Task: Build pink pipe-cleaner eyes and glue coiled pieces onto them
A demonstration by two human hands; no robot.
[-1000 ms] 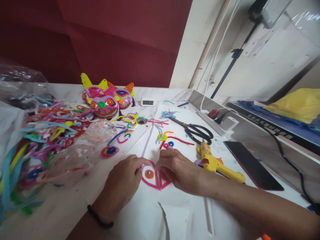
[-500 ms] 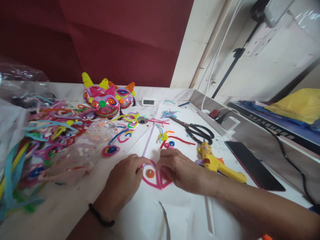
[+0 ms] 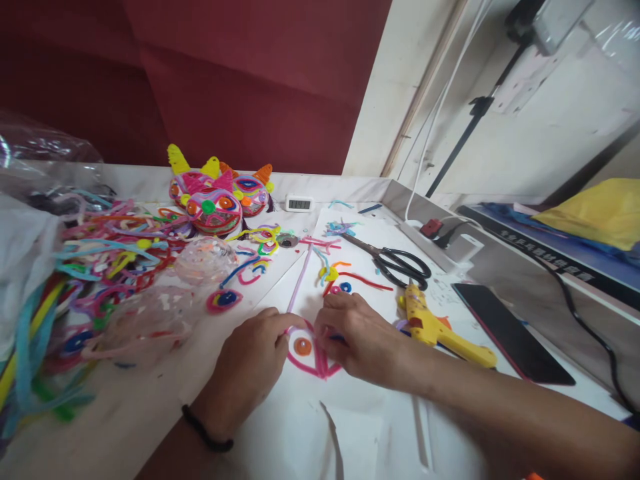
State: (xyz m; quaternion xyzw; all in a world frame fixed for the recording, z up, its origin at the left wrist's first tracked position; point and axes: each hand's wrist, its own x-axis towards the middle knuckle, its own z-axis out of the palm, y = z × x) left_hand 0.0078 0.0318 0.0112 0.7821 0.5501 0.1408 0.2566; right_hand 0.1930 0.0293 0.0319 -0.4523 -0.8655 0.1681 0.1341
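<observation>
Between the two hands, on white paper (image 3: 290, 417) over the worktop (image 3: 145, 420), lies a pink craft piece (image 3: 320, 363): pink strips meet in a point at the bottom, edging a white patch with an orange disc (image 3: 300, 347) and pale bead (image 3: 303, 344). The left hand (image 3: 257, 347) pinches its upper left edge, near a lilac strip (image 3: 301, 280). The right hand (image 3: 355, 343) curls over the right half, hiding much of it; whether it pinches, I cannot tell. Behind stands a dark red panel (image 3: 250, 87). Something orange (image 3: 535, 476) is cut off at the bottom.
</observation>
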